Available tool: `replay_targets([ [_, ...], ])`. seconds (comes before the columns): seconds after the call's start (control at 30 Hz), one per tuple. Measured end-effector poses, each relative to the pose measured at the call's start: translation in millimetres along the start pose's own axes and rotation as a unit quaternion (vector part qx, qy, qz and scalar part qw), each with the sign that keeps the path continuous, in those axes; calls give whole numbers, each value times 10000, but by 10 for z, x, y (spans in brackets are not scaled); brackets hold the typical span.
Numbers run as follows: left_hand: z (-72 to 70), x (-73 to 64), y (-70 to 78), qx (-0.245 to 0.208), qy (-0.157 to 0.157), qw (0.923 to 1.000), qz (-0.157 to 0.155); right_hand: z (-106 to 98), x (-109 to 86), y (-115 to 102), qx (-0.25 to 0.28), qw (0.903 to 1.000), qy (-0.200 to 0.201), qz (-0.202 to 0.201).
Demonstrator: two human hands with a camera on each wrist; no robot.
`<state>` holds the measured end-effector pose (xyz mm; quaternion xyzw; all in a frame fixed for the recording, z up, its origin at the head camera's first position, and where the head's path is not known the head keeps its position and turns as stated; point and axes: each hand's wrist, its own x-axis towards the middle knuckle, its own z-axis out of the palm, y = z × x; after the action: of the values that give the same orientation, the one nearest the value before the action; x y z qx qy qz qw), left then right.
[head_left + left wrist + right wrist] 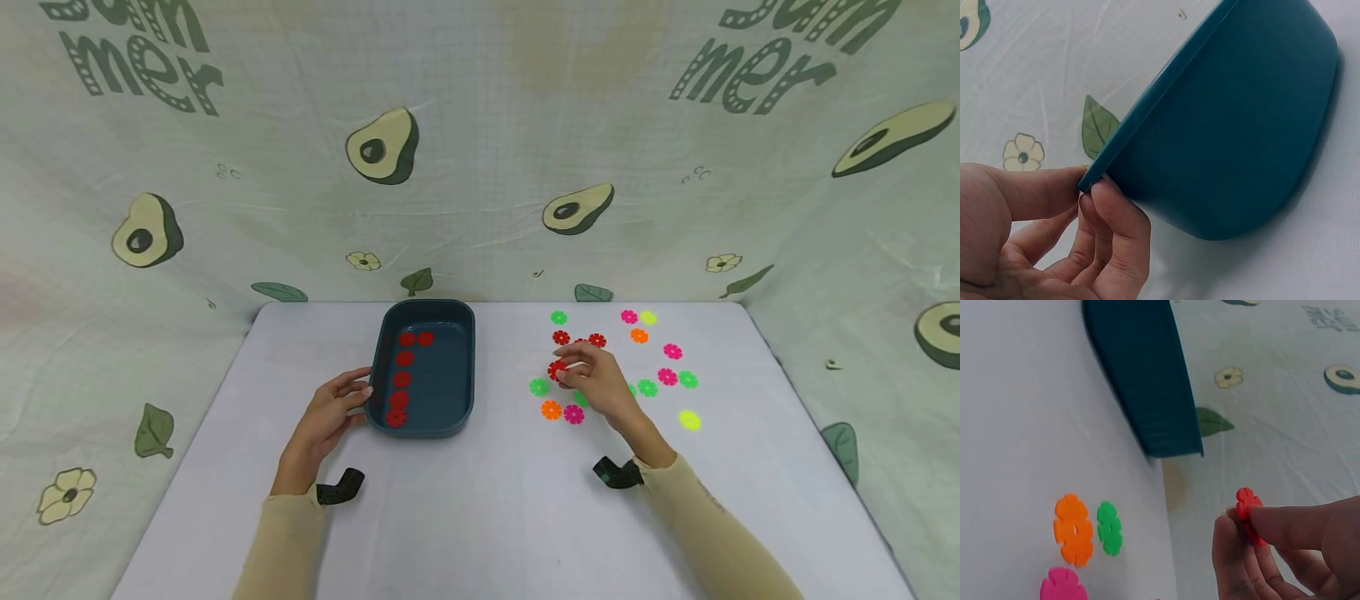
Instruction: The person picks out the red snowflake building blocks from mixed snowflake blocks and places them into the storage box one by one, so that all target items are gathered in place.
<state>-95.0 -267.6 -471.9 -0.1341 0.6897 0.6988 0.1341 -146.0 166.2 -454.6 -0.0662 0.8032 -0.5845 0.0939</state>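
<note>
White desk (pixel 480 517), bright colours beside a tray (pixel 450 375)

The tray, dark blue, stands with its far end close to the desk's back edge, and the loose flower-shaped discs lie scattered to its right. Level with that far end I see a green disc (pixel 558 317), then, farther from the tray, a pink disc (pixel 628 317) beside a yellow disc (pixel 648 318), with an orange disc (pixel 639 336) near both. Red discs (pixel 597 340) sit slightly in from that end, one partly hidden. Towards the tray's near end, another orange (pixel 551 410) and pink (pixel 573 414) lie together; a second yellow (pixel 690 420) is much farther right.
</note>
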Motion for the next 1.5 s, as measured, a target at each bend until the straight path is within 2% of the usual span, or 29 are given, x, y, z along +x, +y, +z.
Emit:
replay_targets([
  [0.3,-15,8,-3,-56,-11,10000,42,332,121,-143,285,9985,-354,-293],
  [0.53,-7,20,-15,-18,58,10000,29,590,265,-303,35,9972,-403,-633],
  [0.73,-5,24,-32,-63,81,9999,-14,817,383,-480,66,9955,-528,-783],
  [1.03,-10,16,-26,-37,124,9999,-8,1132,626,-693,113,9903,-1027,-933],
  [1.23,-16,17,-24,22,139,9999,2,1349,820,-814,-407,9852,-1369,-946],
  [1.5,5,28,-23,5,191,9998,46,1594,1068,-893,-1302,9768,-1589,-604],
])
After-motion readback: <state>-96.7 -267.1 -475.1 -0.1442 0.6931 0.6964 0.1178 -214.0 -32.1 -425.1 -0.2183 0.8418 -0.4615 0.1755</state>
